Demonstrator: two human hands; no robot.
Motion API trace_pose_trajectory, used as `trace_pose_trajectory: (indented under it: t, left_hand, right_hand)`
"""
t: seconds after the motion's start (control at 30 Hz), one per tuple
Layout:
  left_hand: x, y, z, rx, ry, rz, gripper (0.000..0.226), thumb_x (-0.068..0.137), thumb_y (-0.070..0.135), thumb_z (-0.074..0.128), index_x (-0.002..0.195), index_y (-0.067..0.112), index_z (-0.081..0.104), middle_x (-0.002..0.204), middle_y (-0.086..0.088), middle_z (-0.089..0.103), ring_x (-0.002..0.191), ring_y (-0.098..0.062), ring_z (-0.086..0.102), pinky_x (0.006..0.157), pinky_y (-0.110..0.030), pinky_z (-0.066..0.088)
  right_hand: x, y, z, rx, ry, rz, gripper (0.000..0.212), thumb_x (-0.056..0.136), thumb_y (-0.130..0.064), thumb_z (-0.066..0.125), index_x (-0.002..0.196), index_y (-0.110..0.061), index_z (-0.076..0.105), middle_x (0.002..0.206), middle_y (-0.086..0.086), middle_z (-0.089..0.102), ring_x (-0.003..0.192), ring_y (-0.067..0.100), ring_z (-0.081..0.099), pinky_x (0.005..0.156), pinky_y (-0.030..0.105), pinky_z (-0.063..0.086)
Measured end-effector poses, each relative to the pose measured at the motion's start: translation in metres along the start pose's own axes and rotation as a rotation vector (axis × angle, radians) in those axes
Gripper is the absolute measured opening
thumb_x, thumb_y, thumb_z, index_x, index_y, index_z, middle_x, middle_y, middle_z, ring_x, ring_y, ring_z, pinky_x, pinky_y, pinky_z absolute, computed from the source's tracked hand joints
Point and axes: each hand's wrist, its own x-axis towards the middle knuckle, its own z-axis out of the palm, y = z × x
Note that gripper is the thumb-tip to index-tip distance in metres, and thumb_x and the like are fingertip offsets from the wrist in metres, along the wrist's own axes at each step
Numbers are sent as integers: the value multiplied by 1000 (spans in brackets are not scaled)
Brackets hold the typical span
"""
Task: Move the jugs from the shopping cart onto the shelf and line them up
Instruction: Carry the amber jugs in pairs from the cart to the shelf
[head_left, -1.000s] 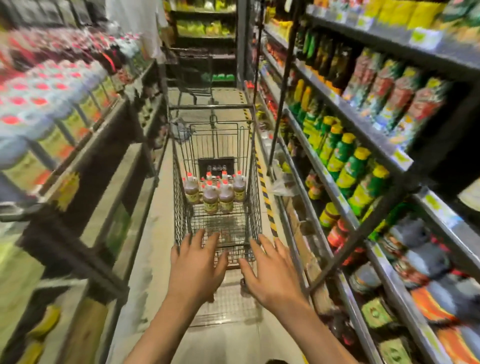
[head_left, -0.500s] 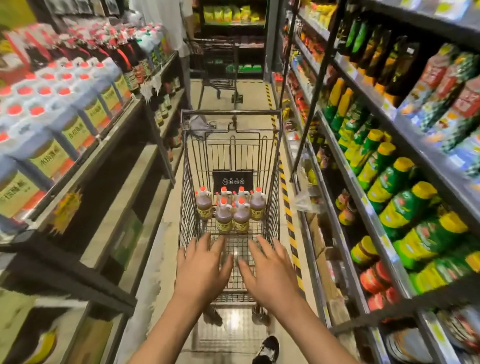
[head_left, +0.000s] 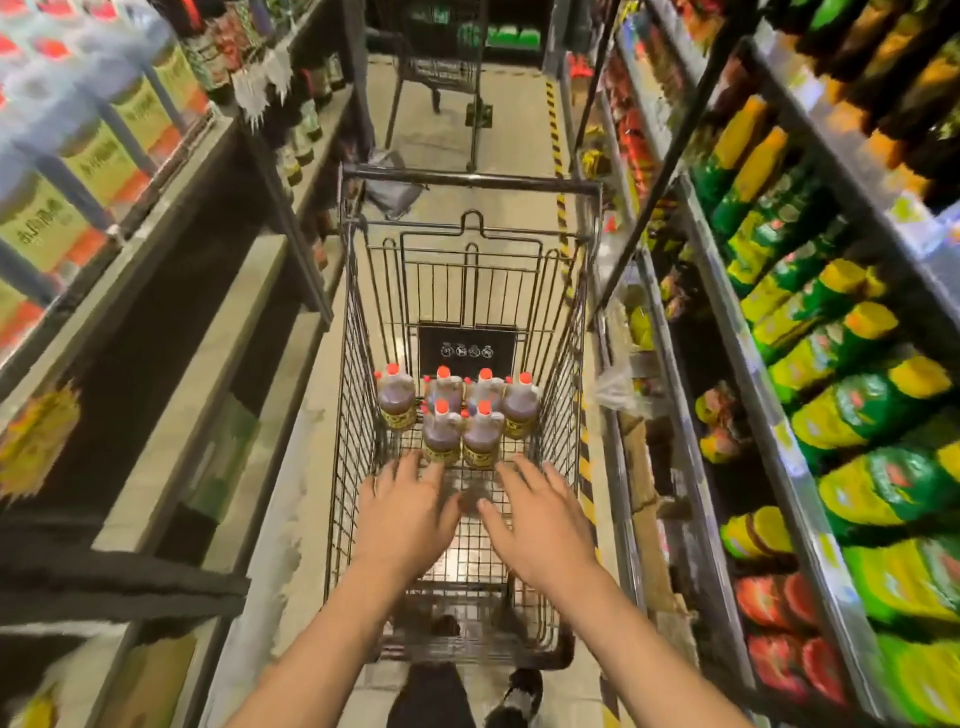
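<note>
Jugs (head_left: 456, 418), six that we can count, stand upright in a tight cluster on the wire floor of the shopping cart (head_left: 470, 182), toward its far end, four in the far row and two nearer us. They are clear plastic with dark brown liquid, orange-red caps and yellow labels whose print we cannot read. Behind them a black placard (head_left: 466, 349) on the cart's far wall carries four small white round icons. Our left hand (head_left: 410, 512) and right hand (head_left: 540, 514) reach side by side over the near part of the basket, fingers spread and straight, each grip wide and holding nothing; the left fingertips come just beside the nearest jug, though we cannot tell whether they touch. On the left, a grey shelf (head_left: 228, 332) runs alongside the cart, with blurred red-capped bottles above. On the right, green bottles with yellow caps (head_left: 831, 364) fill the racks. A second cart (head_left: 441, 67) stands far down the aisle, on the floor (head_left: 519, 130).
</note>
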Motion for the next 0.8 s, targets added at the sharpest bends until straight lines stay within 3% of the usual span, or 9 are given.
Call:
trace_pose_trajectory:
  t: [0.2,0.37,0.47,0.53,0.63,0.67,0.73,0.8]
  left_hand:
    - [85,-43,43,-10,-163,-42,54,96,52,42,142,23,41,152,-9,41,137,-32,44,112,-54,37]
    - [163,-75,116,-76,-289,-136,55,93,51,49,139,21,41,142,-11,47,127,-33,50,107,-51,43]
    - [203,-90,171,-174,-266,-228,53,91,43,59,132,13,43,130,-14,52,119,-37,55,100,-49,48]
    - [229,-99,211,-282,-251,-275,67,86,41,71,137,9,41,132,-15,50,124,-37,50,103,-47,44]
    - [260,-111,265,-440,-176,-304,102,68,46,86,148,8,36,140,-15,49,130,-34,45,105,-41,41]
    - [270,-113,277,-498,-157,-315,101,62,48,87,145,14,40,138,-9,52,127,-29,49,103,-36,43]
    - [286,-116,294,-662,-109,-316,68,64,31,91,120,26,53,118,-2,59,106,-19,56,89,-32,48]
    - [299,-120,306,-910,-49,-284,50,74,-8,81,106,21,56,105,-11,64,96,-22,59,91,-50,56]
  right_hand:
    - [104,14,54,27,-85,108,64,98,-55,37,151,-19,38,158,4,40,146,30,33,121,47,29]
    - [186,48,124,125,-169,268,63,95,-50,51,145,-14,41,145,9,52,134,32,47,111,46,41]
    - [224,71,172,197,-145,401,65,90,-52,58,138,-11,43,137,13,57,127,33,51,107,41,43]
    - [247,84,200,246,-139,484,69,86,-54,67,134,-12,41,132,13,58,124,35,53,101,40,47]
    - [281,102,239,422,-81,560,100,66,-62,80,144,-24,31,137,8,57,126,35,53,101,43,50]
    - [292,108,250,478,-54,576,111,57,-64,82,146,-28,28,139,5,57,127,33,54,102,43,50]
    - [308,118,264,575,-14,563,122,48,-59,89,148,-29,27,140,0,56,128,26,54,104,41,49]
    - [319,126,276,666,24,519,116,48,-47,95,145,-27,34,137,-3,57,124,19,55,104,37,49]
